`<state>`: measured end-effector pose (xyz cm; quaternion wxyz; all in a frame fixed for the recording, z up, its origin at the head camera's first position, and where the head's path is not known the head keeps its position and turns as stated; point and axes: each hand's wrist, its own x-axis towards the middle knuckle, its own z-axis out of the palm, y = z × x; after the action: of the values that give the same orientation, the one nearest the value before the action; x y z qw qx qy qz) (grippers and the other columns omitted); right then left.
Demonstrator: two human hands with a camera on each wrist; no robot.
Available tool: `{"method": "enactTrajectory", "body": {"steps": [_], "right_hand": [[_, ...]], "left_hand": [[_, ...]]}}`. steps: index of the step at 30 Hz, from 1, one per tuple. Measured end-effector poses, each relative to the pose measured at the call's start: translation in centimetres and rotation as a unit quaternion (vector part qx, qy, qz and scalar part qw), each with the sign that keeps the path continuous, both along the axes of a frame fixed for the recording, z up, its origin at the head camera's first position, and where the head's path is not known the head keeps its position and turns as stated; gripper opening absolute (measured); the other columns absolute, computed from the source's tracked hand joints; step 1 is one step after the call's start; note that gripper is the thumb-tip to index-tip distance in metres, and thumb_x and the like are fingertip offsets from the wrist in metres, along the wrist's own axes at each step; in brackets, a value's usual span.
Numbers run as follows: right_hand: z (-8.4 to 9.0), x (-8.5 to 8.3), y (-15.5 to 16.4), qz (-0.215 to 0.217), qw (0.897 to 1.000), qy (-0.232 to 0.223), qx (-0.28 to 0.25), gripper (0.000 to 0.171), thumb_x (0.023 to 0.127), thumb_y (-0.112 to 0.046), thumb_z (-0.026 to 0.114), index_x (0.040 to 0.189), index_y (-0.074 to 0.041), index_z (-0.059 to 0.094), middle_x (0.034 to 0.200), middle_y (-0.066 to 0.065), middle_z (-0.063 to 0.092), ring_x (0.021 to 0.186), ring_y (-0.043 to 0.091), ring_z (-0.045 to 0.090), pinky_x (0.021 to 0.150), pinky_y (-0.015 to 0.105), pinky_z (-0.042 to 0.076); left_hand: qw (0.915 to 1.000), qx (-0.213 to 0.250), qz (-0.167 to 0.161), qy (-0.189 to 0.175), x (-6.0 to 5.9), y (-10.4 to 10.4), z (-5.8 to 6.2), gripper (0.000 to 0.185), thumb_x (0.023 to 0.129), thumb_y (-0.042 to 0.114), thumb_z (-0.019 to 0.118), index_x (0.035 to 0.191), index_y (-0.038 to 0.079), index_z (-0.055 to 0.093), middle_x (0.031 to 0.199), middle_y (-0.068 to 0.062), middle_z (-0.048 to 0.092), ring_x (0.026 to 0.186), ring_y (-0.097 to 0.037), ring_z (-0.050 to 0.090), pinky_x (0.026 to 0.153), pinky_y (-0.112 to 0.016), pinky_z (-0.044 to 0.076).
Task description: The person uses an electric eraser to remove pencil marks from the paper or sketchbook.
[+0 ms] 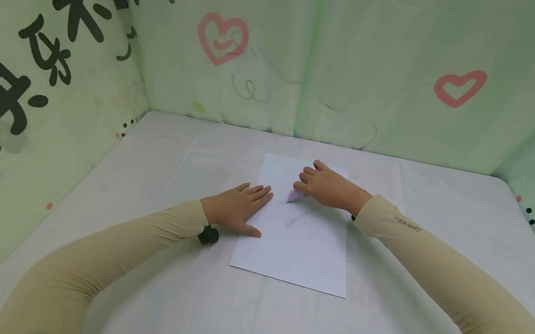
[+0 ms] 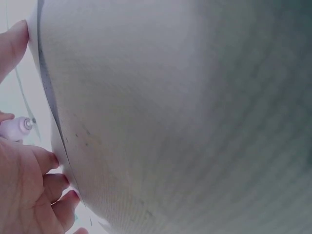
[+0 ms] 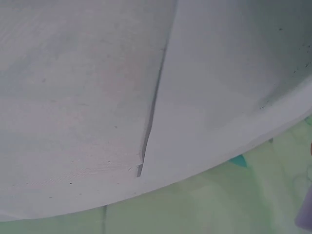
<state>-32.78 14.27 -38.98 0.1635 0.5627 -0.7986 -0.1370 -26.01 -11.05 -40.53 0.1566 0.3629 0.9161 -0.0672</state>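
A sheet of white paper (image 1: 297, 256) lies on the white-covered table. My left hand (image 1: 236, 208) rests across its left edge, fingers spread and straight. Over the paper's upper part, my right hand (image 1: 330, 188) grips a thick pale purple pen (image 1: 296, 195) with its tip pointing down and left. The left wrist view shows the pen's small metal tip (image 2: 30, 123) beyond the left hand (image 2: 24, 180). Whether the tip touches the paper I cannot tell. At the right wrist view's lower right edge, only the purple end of the pen (image 3: 304, 214) appears.
Pale green curtains (image 1: 380, 49) with hearts and dark lettering hang behind the table and at both sides. The white table cover (image 1: 177, 298) has creases and faint stains. A black round device (image 1: 209, 235) sits under the left wrist.
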Motion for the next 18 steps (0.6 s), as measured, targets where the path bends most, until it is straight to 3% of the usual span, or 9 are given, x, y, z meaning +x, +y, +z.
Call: {"method": "enactTrajectory", "body": {"steps": [13, 18], "right_hand": [[-0.2, -0.2, 0.9, -0.015, 1.000, 0.014, -0.002, 0.020, 0.080, -0.019, 0.072, 0.092, -0.012, 0.057, 0.082, 0.005, 0.061, 0.080, 0.021, 0.052, 0.073, 0.034, 0.034], [-0.3, -0.1, 1.5, -0.025, 1.000, -0.002, -0.006, 0.020, 0.083, -0.020, 0.070, 0.094, -0.010, 0.056, 0.082, 0.005, 0.060, 0.079, 0.020, 0.051, 0.072, 0.033, 0.033]], "left_hand": [[1.0000, 0.009, -0.001, 0.000, -0.1, -0.1, -0.2, 0.095, 0.087, 0.066, 0.045, 0.152, 0.008, 0.007, 0.160, -0.009, 0.006, 0.148, -0.024, 0.010, 0.120, -0.044, 0.009], [1.0000, 0.003, -0.003, 0.001, -0.1, 0.0, -0.4, 0.096, 0.087, 0.068, 0.044, 0.152, 0.008, 0.006, 0.160, -0.008, 0.004, 0.148, -0.023, 0.009, 0.120, -0.043, 0.009]]}}
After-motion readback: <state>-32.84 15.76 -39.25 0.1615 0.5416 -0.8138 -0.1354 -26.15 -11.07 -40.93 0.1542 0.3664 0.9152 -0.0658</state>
